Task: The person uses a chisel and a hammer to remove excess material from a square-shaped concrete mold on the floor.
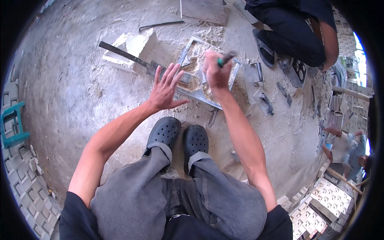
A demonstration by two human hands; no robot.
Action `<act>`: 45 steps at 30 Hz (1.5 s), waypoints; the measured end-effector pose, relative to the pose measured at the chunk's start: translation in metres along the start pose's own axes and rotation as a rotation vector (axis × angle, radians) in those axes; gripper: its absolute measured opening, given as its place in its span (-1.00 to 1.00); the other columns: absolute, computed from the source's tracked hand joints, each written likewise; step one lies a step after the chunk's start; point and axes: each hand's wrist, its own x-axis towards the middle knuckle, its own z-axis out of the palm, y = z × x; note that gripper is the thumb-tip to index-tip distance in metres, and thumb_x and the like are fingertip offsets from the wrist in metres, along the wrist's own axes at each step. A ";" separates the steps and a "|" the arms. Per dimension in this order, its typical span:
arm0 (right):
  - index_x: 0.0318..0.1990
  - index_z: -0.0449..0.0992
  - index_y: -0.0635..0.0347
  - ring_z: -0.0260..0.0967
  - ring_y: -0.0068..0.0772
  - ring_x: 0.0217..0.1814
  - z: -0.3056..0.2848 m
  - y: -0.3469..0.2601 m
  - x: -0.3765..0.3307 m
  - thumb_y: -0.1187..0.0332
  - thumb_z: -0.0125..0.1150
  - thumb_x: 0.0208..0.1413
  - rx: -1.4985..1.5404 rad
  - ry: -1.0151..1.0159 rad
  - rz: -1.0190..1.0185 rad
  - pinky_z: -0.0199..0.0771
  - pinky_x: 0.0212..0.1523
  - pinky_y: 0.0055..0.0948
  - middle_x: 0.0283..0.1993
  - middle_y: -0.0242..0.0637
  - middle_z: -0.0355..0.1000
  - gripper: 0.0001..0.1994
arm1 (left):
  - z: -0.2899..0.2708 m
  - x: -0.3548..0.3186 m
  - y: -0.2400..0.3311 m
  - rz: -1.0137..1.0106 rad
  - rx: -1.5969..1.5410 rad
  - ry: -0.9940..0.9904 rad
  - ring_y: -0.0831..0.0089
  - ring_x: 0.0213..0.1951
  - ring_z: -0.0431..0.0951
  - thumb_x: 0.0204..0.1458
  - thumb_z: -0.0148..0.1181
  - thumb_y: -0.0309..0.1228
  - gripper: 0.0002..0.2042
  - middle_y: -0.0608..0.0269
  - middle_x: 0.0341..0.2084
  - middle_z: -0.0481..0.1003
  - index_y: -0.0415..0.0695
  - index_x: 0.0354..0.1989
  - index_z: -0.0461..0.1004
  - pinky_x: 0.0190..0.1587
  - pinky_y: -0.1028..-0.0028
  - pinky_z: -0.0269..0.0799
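My left hand [163, 90] is open, its fingers stretched out and spread. It hovers over or rests on a long dark metal bar [124, 54]; which of the two I cannot tell. My right hand [217, 73] is wrapped round a hand tool's dark handle with a green band [225, 59]. A flat metal part shows below that fist, but the tool's kind is unclear. Under both hands lies a square metal frame [197, 95], with pale powder and brownish grains [196, 85] inside.
A rough white block [134, 44] lies under the bar. Beyond is a bent rod [162, 25]. At right are small metal tools [266, 103] and a crouching person [290, 32]; another person [347, 150] is farther off. A teal stool [14, 124] and stacked patterned blocks [28, 188] stand left.
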 end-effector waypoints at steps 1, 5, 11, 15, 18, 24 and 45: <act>-0.73 0.22 0.09 0.07 -0.70 -0.72 0.000 -0.007 -0.001 0.23 0.03 0.22 0.065 0.029 -0.026 0.00 -0.70 -0.55 -0.75 -0.53 0.18 -0.56 | 0.000 -0.002 -0.001 -0.010 0.006 -0.004 0.10 0.46 -0.15 -0.13 0.16 0.36 0.06 0.00 0.41 -0.05 -0.12 0.41 -0.06 0.41 -0.11 -0.53; -0.72 0.22 0.07 0.05 -0.69 -0.73 -0.003 0.014 -0.012 0.23 0.04 0.22 0.164 0.130 -0.097 -0.01 -0.71 -0.55 -0.73 -0.53 0.18 -0.56 | 0.001 0.015 -0.003 0.020 0.013 0.027 0.10 0.46 -0.15 -0.15 0.14 0.39 0.07 0.00 0.40 -0.04 -0.10 0.41 -0.07 0.41 -0.11 -0.54; -0.71 0.16 0.00 -0.09 -0.68 -0.78 0.005 0.010 0.000 0.34 -0.02 0.25 0.101 0.171 0.128 -0.05 -0.74 -0.53 -0.77 -0.53 0.06 -0.58 | -0.001 0.016 -0.003 0.034 0.019 0.000 0.11 0.46 -0.15 -0.17 0.11 0.44 0.10 0.02 0.41 -0.06 -0.08 0.42 -0.09 0.42 -0.11 -0.56; -0.65 0.28 0.12 0.06 -0.68 -0.73 0.005 -0.017 -0.010 0.30 0.03 0.21 0.319 0.271 0.037 0.05 -0.70 -0.54 -0.73 -0.52 0.16 -0.65 | -0.004 0.013 -0.009 0.030 0.027 -0.015 0.12 0.46 -0.16 -0.20 0.11 0.46 0.12 0.03 0.41 -0.07 -0.08 0.42 -0.09 0.42 -0.11 -0.57; -0.66 0.25 0.08 0.05 -0.68 -0.73 0.012 0.014 -0.031 0.27 0.03 0.23 0.026 0.232 -0.120 0.05 -0.71 -0.55 -0.74 -0.51 0.16 -0.62 | -0.003 0.020 -0.006 0.045 0.012 -0.005 0.13 0.46 -0.17 -0.22 0.11 0.47 0.14 0.03 0.41 -0.07 -0.08 0.42 -0.10 0.42 -0.10 -0.56; -0.70 0.22 0.01 0.01 -0.72 -0.79 0.015 0.016 -0.012 0.31 0.01 0.22 0.113 0.241 0.073 0.01 -0.75 -0.59 -0.77 -0.52 0.16 -0.61 | -0.003 0.028 -0.005 0.064 0.013 -0.032 0.13 0.46 -0.17 -0.26 0.10 0.50 0.18 0.03 0.41 -0.08 -0.09 0.42 -0.10 0.42 -0.11 -0.56; -0.71 0.19 0.11 -0.06 -0.68 -0.74 -0.039 -0.019 -0.012 0.33 0.00 0.26 0.416 -0.073 -0.151 -0.07 -0.70 -0.56 -0.74 -0.52 0.09 -0.57 | -0.005 0.038 0.005 0.106 0.033 -0.051 0.15 0.46 -0.16 -0.25 0.12 0.49 0.17 0.06 0.41 -0.06 -0.11 0.42 -0.08 0.42 -0.12 -0.55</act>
